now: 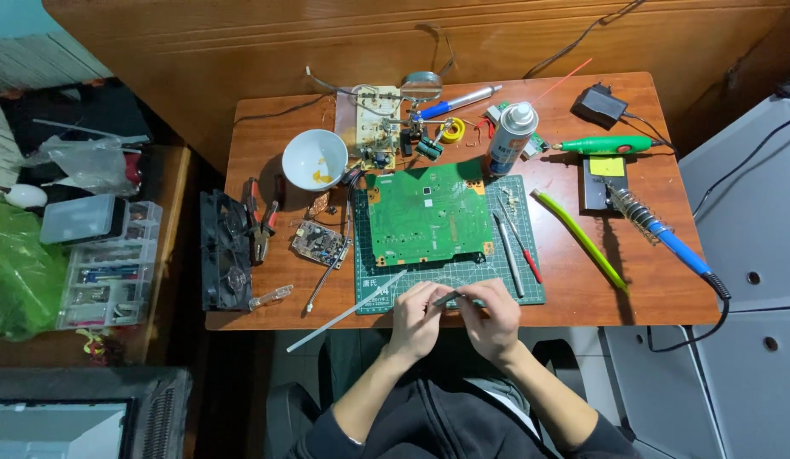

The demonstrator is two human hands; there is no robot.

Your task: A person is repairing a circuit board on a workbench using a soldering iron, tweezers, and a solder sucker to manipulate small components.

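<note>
Head view is showing both hands meeting at the near edge of the worktop (582, 306). The left hand (414, 316) and right hand (490, 316) are each pinching shut on a small thin tool (447, 297), over the green mat (531, 293) and just below the green board (429, 214). Resting wrists would probably be keeping it steady.
</note>
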